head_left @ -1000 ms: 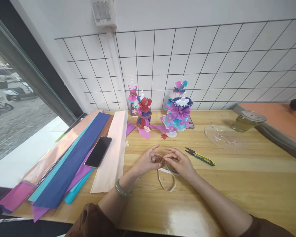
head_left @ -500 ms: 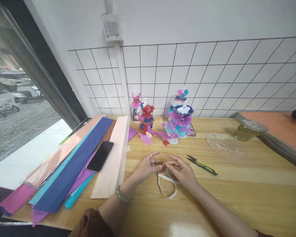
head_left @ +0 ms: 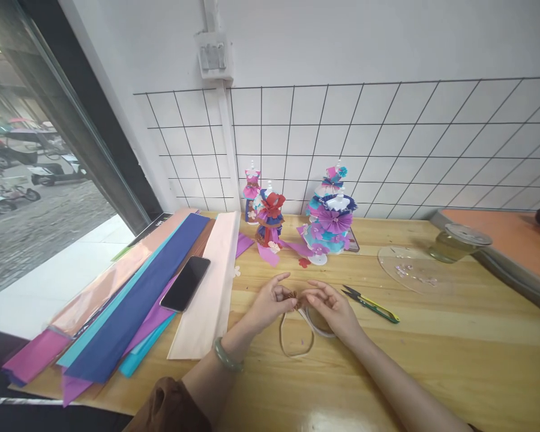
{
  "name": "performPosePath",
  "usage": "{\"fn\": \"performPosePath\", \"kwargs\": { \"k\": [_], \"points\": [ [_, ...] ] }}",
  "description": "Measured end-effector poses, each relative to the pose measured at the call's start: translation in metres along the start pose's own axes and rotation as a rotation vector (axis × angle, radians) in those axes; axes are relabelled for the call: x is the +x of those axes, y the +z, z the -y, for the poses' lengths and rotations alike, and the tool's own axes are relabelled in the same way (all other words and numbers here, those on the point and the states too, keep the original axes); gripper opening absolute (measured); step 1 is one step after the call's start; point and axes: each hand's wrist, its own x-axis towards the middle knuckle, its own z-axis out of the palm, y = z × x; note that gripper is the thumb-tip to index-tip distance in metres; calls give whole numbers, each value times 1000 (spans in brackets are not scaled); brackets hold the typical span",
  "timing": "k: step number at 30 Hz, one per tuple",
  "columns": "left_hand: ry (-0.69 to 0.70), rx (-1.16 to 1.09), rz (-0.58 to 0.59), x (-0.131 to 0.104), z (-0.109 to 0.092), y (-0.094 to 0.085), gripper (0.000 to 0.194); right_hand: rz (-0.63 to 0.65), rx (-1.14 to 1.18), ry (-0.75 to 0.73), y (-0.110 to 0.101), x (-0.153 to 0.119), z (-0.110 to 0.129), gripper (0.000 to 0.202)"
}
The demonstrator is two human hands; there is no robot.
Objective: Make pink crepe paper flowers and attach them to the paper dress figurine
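Note:
My left hand (head_left: 272, 302), with a green bangle (head_left: 226, 355) at the wrist, pinches a small gathered brown piece (head_left: 292, 298) between thumb and fingers. Close on its right, my right hand (head_left: 333, 306) has thumb and fingertips closed at the other side of the same piece. A narrow pale ribbon (head_left: 297, 355) hangs in a loop below the fingers onto the wooden table. Another part of the ribbon curves under my right hand. The fingers partly hide the brown piece.
Green-yellow snips (head_left: 372, 304) lie right of my hands. Folded coloured paper (head_left: 139, 300) and a phone (head_left: 185, 283) are at left. Small decorated dress forms (head_left: 330, 222) (head_left: 270, 216) stand behind. A clear plate (head_left: 409, 270) and lidded cup (head_left: 454, 243) sit at right.
The ribbon loop has turned and shifted slightly left, now showing its thin edge. Both hands keep nearly the same pose at the brown piece. The camera view has shifted a little.

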Motion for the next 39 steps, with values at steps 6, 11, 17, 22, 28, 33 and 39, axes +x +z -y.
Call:
{"fn": "performPosePath", "kwargs": {
  "k": [6,11,17,22,28,33,39],
  "points": [
    [14,-6,15,1,4,1,77,56,-206,-28,6,-3,-8,38],
    [59,57,12,0,9,3,80,110,-311,-99,5,-3,-3,30],
    [105,179,14,0,16,3,77,140,-417,-164,8,-2,6,20],
    [151,216,30,2,23,0,80,121,-423,-153,9,-2,3,21],
    [187,238,38,3,25,-2,84,94,-434,-131,7,-1,-3,21],
    [194,290,9,2,22,-2,87,67,-356,-125,9,-3,-4,27],
    [236,383,-21,3,24,-5,86,76,-299,-90,7,-1,-6,33]
  ]
}}
